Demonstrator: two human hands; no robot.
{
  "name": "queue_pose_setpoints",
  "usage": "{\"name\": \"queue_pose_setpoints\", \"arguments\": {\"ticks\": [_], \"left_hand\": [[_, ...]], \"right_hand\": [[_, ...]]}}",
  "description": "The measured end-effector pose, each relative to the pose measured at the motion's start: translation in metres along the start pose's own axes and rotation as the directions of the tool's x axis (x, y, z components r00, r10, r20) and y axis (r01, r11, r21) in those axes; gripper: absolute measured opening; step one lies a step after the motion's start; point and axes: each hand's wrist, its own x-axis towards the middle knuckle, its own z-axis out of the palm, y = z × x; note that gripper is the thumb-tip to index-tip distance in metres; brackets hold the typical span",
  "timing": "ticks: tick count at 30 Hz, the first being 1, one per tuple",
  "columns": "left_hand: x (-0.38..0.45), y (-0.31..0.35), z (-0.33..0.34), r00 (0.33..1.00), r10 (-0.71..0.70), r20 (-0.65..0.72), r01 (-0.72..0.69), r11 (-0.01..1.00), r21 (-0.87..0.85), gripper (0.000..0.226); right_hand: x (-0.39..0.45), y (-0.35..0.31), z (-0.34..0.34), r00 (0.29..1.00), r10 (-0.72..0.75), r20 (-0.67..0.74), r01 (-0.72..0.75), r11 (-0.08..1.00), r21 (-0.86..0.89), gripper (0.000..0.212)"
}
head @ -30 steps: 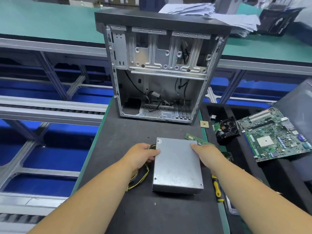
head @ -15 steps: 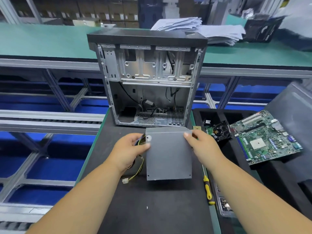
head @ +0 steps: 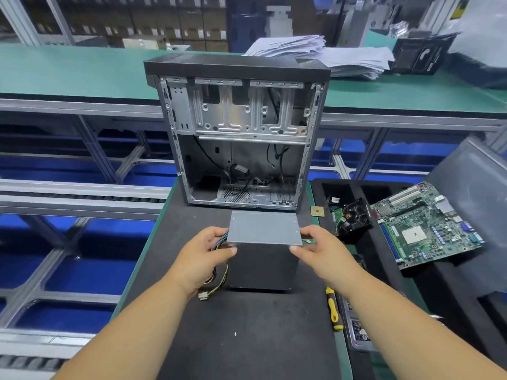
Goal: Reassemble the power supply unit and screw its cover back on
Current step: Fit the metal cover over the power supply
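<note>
The grey metal power supply unit (head: 264, 227) is tipped up on the black mat, its bright face turned up and its dark face toward me. My left hand (head: 204, 253) grips its left side, where the yellow and black cable bundle (head: 219, 278) comes out and hangs down to a white connector (head: 203, 295). My right hand (head: 322, 249) grips its right side. The empty computer case (head: 238, 133) stands open just behind it.
A black foam tray at the right holds a motherboard (head: 428, 223) and a fan (head: 354, 216). A yellow-handled screwdriver (head: 333, 308) lies by the mat's right edge. A small CPU chip (head: 317, 211) sits near the case. Paper stacks (head: 323, 54) lie on the green bench behind.
Both hands have tilted the power supply unit up from lying flat on the mat and moved it nearer to the case. The cables now hang from its left side.
</note>
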Motion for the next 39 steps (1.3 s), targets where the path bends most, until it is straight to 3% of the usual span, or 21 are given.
{"name": "queue_pose_setpoints", "arguments": {"ticks": [2,6,10,13,16,18,21,27,33,39], "left_hand": [[-0.001,0.008,0.000,0.998,-0.027,-0.049,0.031,0.997,0.070,0.013],[0.005,0.021,0.000,0.982,-0.037,-0.186,0.089,0.956,0.280,0.034],[0.008,0.022,0.004,0.977,-0.061,-0.205,0.126,0.937,0.326,0.026],[0.008,0.022,0.006,0.976,-0.101,-0.194,0.152,0.951,0.269,0.023],[0.012,0.024,0.007,0.976,-0.152,-0.155,0.180,0.965,0.190,0.037],[0.016,0.026,0.007,0.978,-0.169,-0.126,0.182,0.978,0.105,0.042],[0.025,0.025,0.009,0.980,-0.165,-0.108,0.171,0.984,0.044,0.033],[0.034,0.019,0.010,0.965,-0.250,-0.076,0.236,0.959,-0.155,0.022],[0.039,0.018,0.017,0.965,-0.226,-0.134,0.211,0.970,-0.117,0.022],[0.040,0.019,0.016,0.958,-0.254,-0.132,0.239,0.964,-0.118,0.025]], "right_hand": [[-0.003,-0.002,-0.003,0.999,0.032,0.025,-0.033,0.999,0.008,0.031],[-0.004,-0.013,-0.009,0.991,0.118,0.062,-0.115,0.992,-0.052,0.048],[-0.006,-0.023,-0.011,0.983,0.152,0.104,-0.138,0.982,-0.131,0.055],[-0.004,-0.024,-0.013,0.982,0.156,0.105,-0.141,0.980,-0.139,0.049],[0.001,-0.028,-0.013,0.985,0.157,0.073,-0.151,0.985,-0.081,0.050],[0.006,-0.031,-0.010,0.984,0.179,-0.002,-0.179,0.984,0.016,0.047],[0.018,-0.033,0.000,0.974,0.220,-0.055,-0.210,0.966,0.150,0.038],[0.029,-0.033,0.005,0.953,0.304,0.012,-0.278,0.852,0.444,0.031],[0.033,-0.029,0.006,0.951,0.308,0.012,-0.277,0.836,0.473,0.030],[0.036,-0.030,0.003,0.943,0.331,0.004,-0.306,0.867,0.392,0.028]]}}
